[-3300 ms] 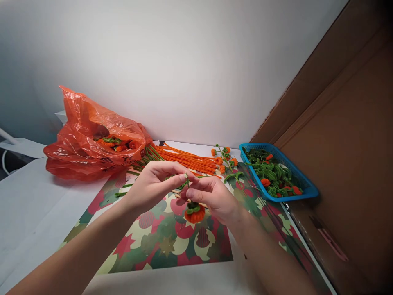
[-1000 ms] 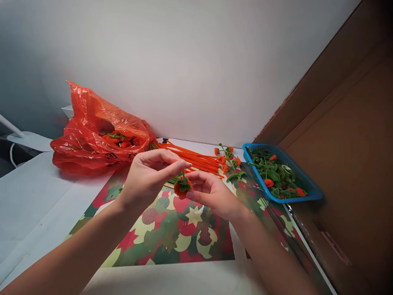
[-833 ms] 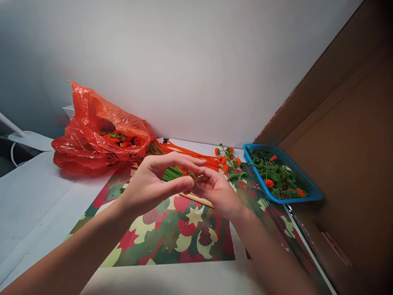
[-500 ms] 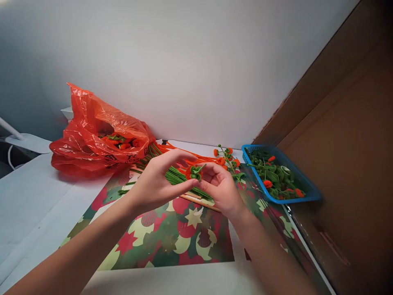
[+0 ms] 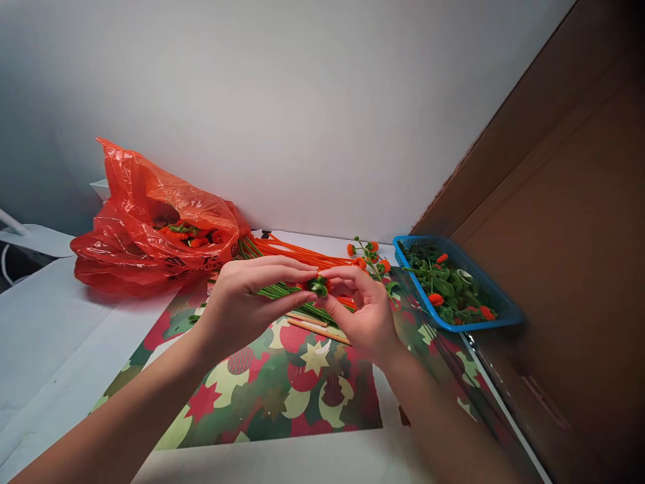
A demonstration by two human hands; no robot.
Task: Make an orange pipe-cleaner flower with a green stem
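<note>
Between both sets of fingertips is a small orange pipe-cleaner flower (image 5: 318, 286), its green underside facing me. My left hand (image 5: 252, 292) pinches it from the left with thumb and fingers. From the right, my right hand (image 5: 360, 306) grips it the same way, its fingers curled. Just behind my hands lie green pipe-cleaner stems (image 5: 282, 290) and long orange pipe cleaners (image 5: 297, 253), partly covered by my fingers. Below them rest thin wooden sticks (image 5: 320, 331). A made-up sprig of orange flowers (image 5: 373, 255) with green leaves lies beyond my right hand.
At the left a red plastic bag (image 5: 151, 228) stands open with orange and green flower pieces inside. A blue basket (image 5: 456, 328) of green leaves and orange blooms sits at the right, beside a cardboard panel (image 5: 554, 235). A patterned sheet (image 5: 272, 390) covers part of the white table.
My left hand's fingertips have closed in on the flower, and its upright green stem end no longer shows. My view has shifted slightly.
</note>
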